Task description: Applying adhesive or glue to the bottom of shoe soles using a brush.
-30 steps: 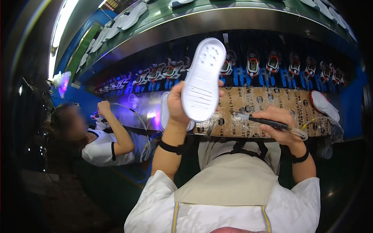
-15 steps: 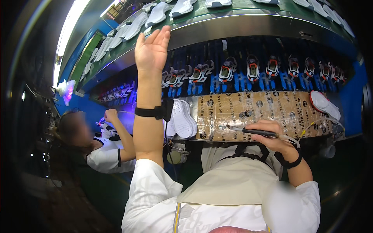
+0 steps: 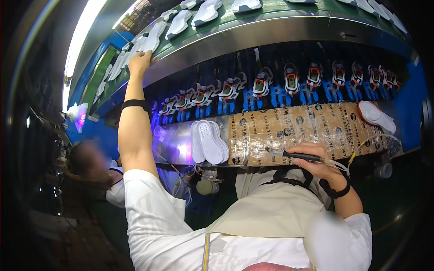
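While a co-worker (image 3: 97,174) sits at far left, the left hand (image 3: 139,63) reaches high to the green conveyor shelf (image 3: 271,11), its fingers spread flat at the shelf's edge beside a white shoe sole (image 3: 151,38), holding nothing; that sole lies flat, long axis running up and away. Lower, a stack of white soles (image 3: 209,142) rests on the worktop (image 3: 307,131), toes pointing away, within easy reach. At right, the right hand (image 3: 316,160) has its fingers closed round a black pen-like tool (image 3: 294,156), tip pointing left, long axis nearly level, a thin hose trailing right.
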A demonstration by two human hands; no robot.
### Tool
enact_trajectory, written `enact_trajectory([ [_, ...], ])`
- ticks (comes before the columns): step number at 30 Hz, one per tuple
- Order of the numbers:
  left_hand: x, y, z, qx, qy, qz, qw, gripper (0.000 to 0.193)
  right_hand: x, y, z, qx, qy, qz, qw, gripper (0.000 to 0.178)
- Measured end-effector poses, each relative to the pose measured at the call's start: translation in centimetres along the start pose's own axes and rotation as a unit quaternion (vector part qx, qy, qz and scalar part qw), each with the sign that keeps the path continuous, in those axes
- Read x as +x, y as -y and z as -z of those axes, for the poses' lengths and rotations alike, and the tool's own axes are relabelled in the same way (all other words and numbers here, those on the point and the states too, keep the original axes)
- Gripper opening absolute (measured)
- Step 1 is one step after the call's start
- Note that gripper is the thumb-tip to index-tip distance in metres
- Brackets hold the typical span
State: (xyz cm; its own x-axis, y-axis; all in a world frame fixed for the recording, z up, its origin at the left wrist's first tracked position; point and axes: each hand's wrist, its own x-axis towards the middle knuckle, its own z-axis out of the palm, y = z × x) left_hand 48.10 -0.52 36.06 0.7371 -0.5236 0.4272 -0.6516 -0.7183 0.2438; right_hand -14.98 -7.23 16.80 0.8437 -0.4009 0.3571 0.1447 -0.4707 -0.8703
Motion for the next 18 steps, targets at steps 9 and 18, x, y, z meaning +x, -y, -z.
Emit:
enact_trajectory([
  [9, -9.4, -0.6, 2.3, -0.113, -0.139, 0.124, 0.976, 0.050, 0.5, -1.0, -0.2, -0.003, -0.008, -0.003, 1.000, 0.029],
  [18, -18.3, 0.1, 0.4, -0.606, -0.350, 0.012, 0.714, 0.031, 0.1, -1.8, -0.4, 0.066, -0.052, -0.088, 0.993, 0.028],
])
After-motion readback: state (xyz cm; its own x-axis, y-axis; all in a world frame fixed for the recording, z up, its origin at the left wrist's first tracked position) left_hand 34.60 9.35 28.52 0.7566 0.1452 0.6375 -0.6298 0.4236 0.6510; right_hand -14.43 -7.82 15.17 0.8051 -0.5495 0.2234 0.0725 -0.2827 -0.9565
